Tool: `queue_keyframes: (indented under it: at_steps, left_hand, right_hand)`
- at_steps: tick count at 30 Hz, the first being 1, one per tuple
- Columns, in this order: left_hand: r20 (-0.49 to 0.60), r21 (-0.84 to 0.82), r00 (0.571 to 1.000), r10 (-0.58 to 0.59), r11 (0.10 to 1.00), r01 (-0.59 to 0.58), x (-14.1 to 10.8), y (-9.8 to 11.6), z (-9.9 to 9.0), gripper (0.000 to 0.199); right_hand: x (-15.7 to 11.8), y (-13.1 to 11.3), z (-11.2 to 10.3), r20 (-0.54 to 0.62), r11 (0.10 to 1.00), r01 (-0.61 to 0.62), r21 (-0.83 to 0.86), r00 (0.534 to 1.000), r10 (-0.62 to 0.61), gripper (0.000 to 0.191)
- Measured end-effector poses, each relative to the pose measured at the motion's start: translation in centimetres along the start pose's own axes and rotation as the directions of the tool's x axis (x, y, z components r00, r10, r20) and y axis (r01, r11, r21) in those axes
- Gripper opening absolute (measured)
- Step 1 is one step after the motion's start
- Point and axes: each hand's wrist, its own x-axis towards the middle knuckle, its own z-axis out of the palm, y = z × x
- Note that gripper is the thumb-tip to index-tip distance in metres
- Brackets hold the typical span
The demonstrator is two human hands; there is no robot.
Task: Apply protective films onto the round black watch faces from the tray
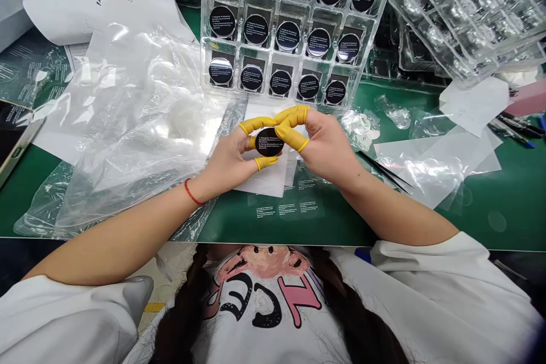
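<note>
Round watch face (269,141), black with small white printed text, held up over the tabletop (341,226), near its front edge. Left hand (232,159): grip clamped on the watch face, yellow finger cots on the digits. Right hand (326,139): grip nearly together at the upper right rim, also yellow cots; can't tell if it pinches anything. White paper sheet (264,179) beneath the hands; clear film with printed text (294,205) just in front, flat on green surface. Behind the hands, clear plastic tray (360,65), molded, tilted up, three rows visible: most pockets hold black round watch faces with white text, two top-left pockets hold silver discs with CE marks, one top pocket shows only dark backing. Left: crumpled, glossy clear plastic bags (128,125) over white paper. Right: thin black tweezers (384,170), small crumpled clear film, translucent sheets (439,165), pens (514,129). Upper right: stacked clear trays (473,11), filled pockets.
</note>
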Motion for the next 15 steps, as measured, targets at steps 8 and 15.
queue_keyframes:
  at_steps: [8, 15]
  left_hand:
    - [-0.008, -0.006, 1.0, 0.0, 1.0, 0.0, 0.03, -0.2, 0.01, 0.061]
    - [-0.009, -0.019, 1.0, -0.013, 1.0, 0.013, 0.05, -0.21, -0.01, 0.063]
  right_hand:
    - [-0.1, 0.01, 0.06, -0.018, 0.998, 0.032, -0.052, 0.999, -0.033, 0.019]
    - [-0.18, -0.22, 0.07, -0.022, 0.995, 0.04, -0.092, 0.999, -0.042, 0.015]
